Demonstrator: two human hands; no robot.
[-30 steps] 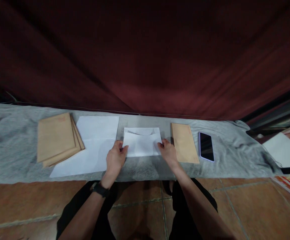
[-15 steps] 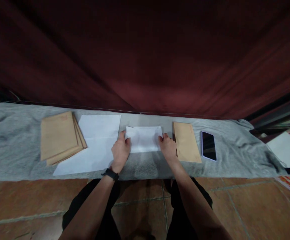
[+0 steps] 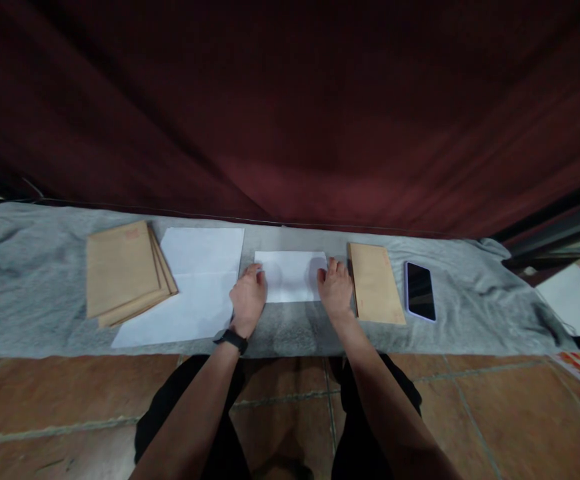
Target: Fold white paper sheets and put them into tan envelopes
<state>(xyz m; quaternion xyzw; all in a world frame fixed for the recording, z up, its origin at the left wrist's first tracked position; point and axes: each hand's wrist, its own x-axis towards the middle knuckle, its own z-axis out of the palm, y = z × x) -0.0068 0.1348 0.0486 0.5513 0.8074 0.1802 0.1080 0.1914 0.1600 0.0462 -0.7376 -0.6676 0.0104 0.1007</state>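
Observation:
A folded white sheet of paper (image 3: 293, 279) lies flat in the middle of the cloth-covered surface, its long side running left to right. At its left end, my left hand (image 3: 249, 297) is closed, with the thumb on the paper and the fingers curled at the edge. My right hand (image 3: 336, 288) pinches the right end the same way, thumb on top. A black band circles my left wrist. Close to my right hand lies a stack of brown envelopes (image 3: 377, 283). Left of my left hand are larger white paper sheets (image 3: 197, 287) with a crease across them.
More brown envelopes (image 3: 120, 270) lie fanned over the white sheets' left side. A phone (image 3: 420, 291) in a pale purple case rests on the right. Grey cloth (image 3: 475, 300) covers the narrow surface, with a dark red curtain (image 3: 290, 133) behind and a tiled floor (image 3: 470, 413) below.
The folded paper's far edge now looks flat and even, where a small gap showed before. My fingers have shifted slightly at both ends. The view has moved a little.

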